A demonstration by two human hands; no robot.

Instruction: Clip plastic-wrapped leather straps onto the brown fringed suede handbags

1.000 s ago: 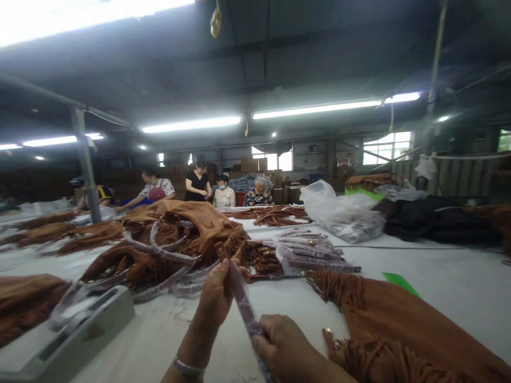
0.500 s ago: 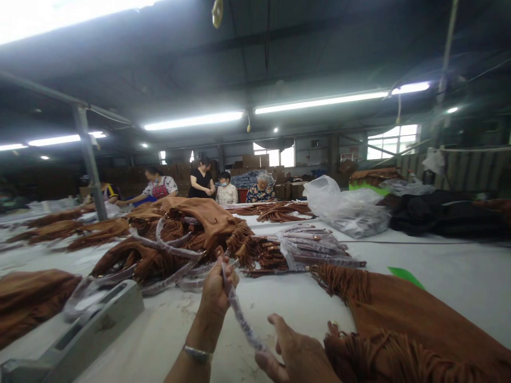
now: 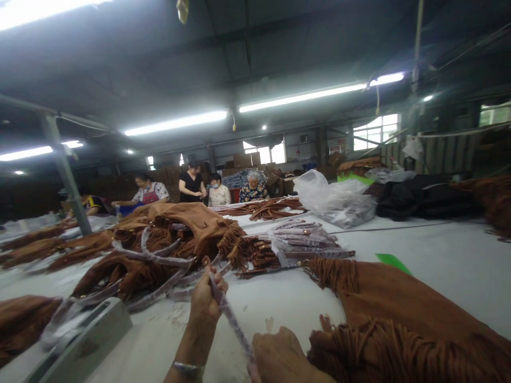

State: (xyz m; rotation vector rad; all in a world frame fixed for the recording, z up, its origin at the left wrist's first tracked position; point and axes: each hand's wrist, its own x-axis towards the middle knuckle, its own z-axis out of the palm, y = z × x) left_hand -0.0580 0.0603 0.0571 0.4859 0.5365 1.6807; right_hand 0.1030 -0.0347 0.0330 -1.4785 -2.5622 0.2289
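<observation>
A long bag strap (image 3: pixel 238 325) in clear plastic wrapping runs slantwise in front of me, its brown end with a small metal stud poking out above my left hand. My left hand (image 3: pixel 207 295), with a bangle at the wrist, is closed round the strap's upper part. Lower down, my right hand (image 3: pixel 279 351) is curled against the strap, gripping it; its fingertips are partly hidden. Right of that hand lies a brown fringed suede bag (image 3: pixel 399 298). Beyond my hands is a bundle of wrapped straps (image 3: pixel 303 242).
More brown bags (image 3: pixel 183 223) with wrapped straps are heaped left of centre. A grey tape dispenser (image 3: pixel 85 340) stands at the front left. Behind are a clear plastic bag (image 3: pixel 335 199), black cloth (image 3: pixel 423 197) and a green sheet (image 3: pixel 393 262). Several people work across the table.
My right hand's fingers, spread before, have curled in at the strap. The left hand keeps its hold. The whole view has shifted, with the scene moving left.
</observation>
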